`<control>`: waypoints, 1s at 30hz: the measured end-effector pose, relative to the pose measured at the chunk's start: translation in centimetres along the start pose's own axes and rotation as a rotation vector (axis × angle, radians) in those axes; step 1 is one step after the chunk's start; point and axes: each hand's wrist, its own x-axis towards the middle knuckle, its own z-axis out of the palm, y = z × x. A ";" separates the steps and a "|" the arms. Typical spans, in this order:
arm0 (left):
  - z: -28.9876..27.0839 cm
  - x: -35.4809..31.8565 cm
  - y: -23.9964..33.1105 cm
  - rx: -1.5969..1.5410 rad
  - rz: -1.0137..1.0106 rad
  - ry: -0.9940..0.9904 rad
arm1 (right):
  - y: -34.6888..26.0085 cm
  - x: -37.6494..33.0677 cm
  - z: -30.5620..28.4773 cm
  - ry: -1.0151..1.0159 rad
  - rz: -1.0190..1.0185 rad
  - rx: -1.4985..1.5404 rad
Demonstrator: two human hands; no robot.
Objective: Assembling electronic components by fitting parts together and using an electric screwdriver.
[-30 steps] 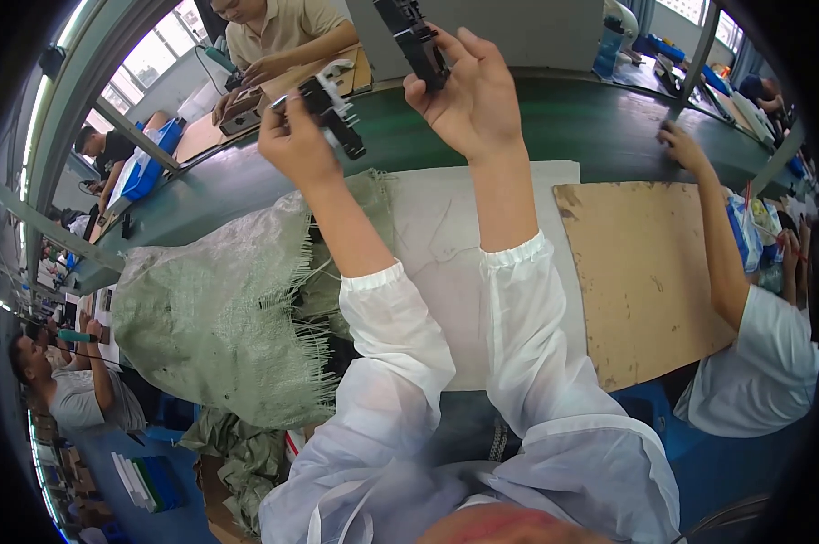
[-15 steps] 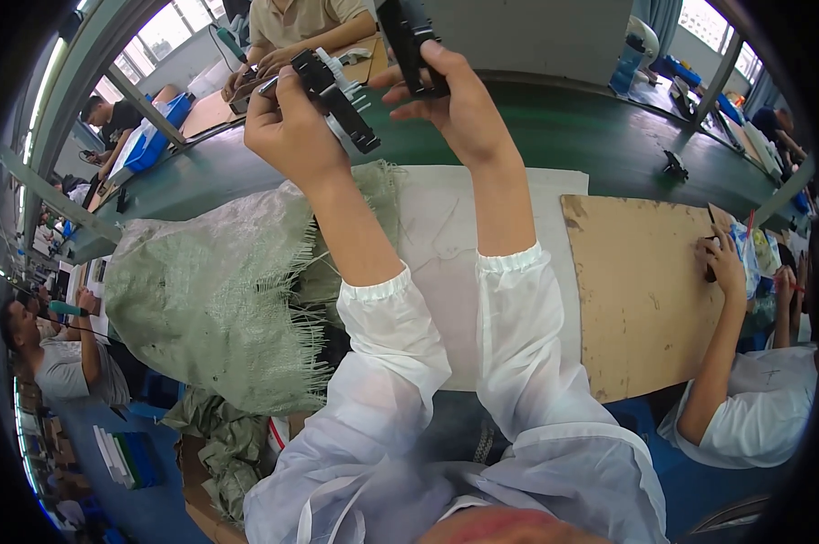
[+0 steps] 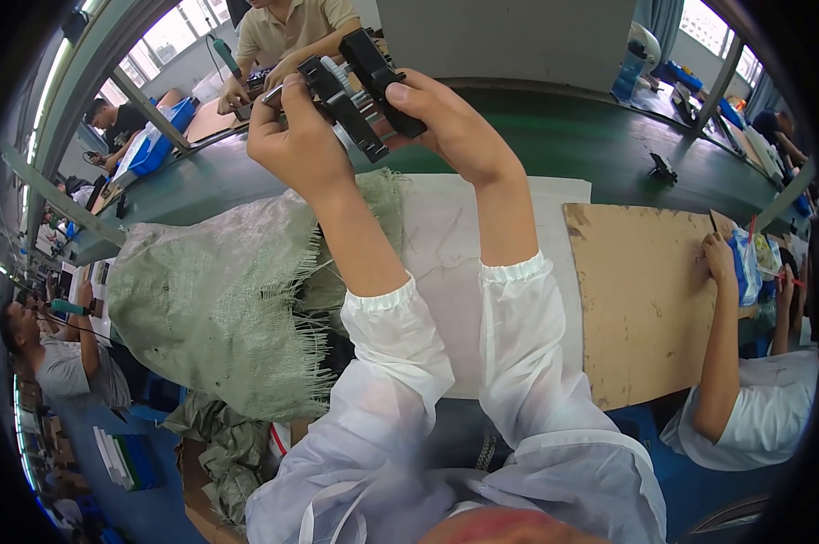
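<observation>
Both hands (image 3: 382,127) nearer together now, each gripping a black ribbed, perhaps plastic, block (image 3: 341,107), above frayed green woven sack (image 3: 219,299).

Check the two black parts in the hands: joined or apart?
Cannot tell: left hand and right hand press the black parts side by side, touching.

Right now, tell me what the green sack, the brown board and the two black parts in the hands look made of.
Green sack: woven plastic strands, going by the frayed fringe along its cut edge. Brown board: matte pressed fibreboard or thick cardboard, with scuffed, chipped corners. Black parts, one in the left hand, one in the right hand: probably moulded plastic, dull black and ribbed.
</observation>
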 end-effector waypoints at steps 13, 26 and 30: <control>0.4 0.1 -0.9 -0.003 0.016 0.012 | 0.5 0.3 -0.2 -0.025 0.002 0.016; 0.6 -0.2 0.1 0.170 0.029 -0.007 | 0.7 0.3 -0.8 -0.096 0.010 0.056; 0.7 -0.5 0.0 0.235 0.042 -0.008 | 1.1 0.4 -1.1 -0.078 0.048 0.057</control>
